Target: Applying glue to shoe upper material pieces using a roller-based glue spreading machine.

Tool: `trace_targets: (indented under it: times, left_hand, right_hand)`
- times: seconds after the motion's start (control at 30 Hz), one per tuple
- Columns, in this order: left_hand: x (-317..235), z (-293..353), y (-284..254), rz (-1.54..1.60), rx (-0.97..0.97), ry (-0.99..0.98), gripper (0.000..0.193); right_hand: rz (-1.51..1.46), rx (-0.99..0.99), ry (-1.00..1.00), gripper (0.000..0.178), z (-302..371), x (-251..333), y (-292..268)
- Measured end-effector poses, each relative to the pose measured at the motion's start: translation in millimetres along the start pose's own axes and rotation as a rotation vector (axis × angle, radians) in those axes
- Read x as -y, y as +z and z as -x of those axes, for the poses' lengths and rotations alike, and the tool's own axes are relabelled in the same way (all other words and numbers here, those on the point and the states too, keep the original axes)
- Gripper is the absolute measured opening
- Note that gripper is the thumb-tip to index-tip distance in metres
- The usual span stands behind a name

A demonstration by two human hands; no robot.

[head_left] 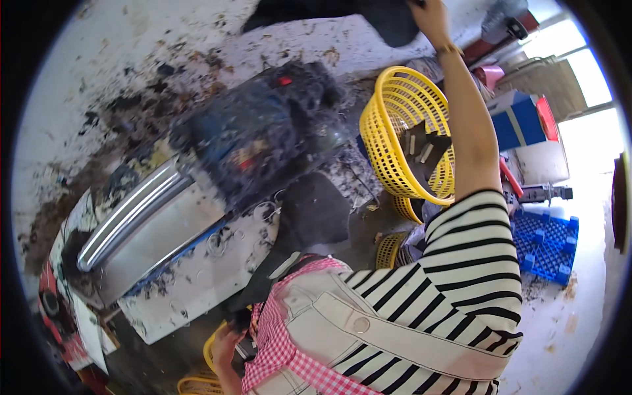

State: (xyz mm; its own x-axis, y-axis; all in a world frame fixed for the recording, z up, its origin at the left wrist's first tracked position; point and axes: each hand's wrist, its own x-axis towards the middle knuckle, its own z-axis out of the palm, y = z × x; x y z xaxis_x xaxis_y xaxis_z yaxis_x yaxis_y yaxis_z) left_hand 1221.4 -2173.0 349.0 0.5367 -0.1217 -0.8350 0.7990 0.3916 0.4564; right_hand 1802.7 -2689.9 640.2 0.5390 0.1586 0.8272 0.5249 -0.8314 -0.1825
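Observation:
At the top edge my right hand [431, 18] is closed on the corner of a limp black piece of sheet material [392, 25], which hangs to the left of the fingers and runs partly out of view. My right arm stretches up past a yellow basket [372, 141] with dark pieces [416, 141] in it. Low down, my left hand [226, 343] has its fingers curled beside my apron, around something dark and grey that is mostly hidden. Another black piece [316, 210] lies at the near edge of a dust-covered machine [243, 128], close to my chest.
The machine has a shiny curved metal bar [131, 214] and a white panel [191, 283] with dark fluff on it. More yellow baskets [392, 250] stand below the large one. On the right are a blue plastic crate [545, 240] and a blue box [517, 122].

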Motion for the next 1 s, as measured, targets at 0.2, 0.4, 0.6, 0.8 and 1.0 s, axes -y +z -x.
trace_targets:
  times: [0.2,0.4,0.6,0.8,1.0]
  left_hand:
    - [35.6,33.7,-67.2,-0.263,-0.311,0.226,0.041]
    - [-80.3,99.9,12.4,-1.256,-0.74,0.706,0.039]
    - [-143.9,140.4,55.0,-0.469,-0.423,0.704,0.025]
    - [-167.2,188.1,60.0,-0.361,-0.004,0.883,0.029]
    - [-136.6,146.6,16.0,-0.149,-0.307,0.884,0.022]
  right_hand:
    - [0.561,0.403,0.079,0.03,225.1,-102.5,-112.2]
    - [0.506,1.532,0.602,0.047,493.2,-170.1,-108.6]
    - [-0.629,1.051,0.474,0.017,213.5,213.8,-34.7]
    - [-1.742,1.46,-0.01,0.104,187.1,435.6,62.6]
    - [-1.749,1.929,0.239,0.07,208.4,473.0,68.6]
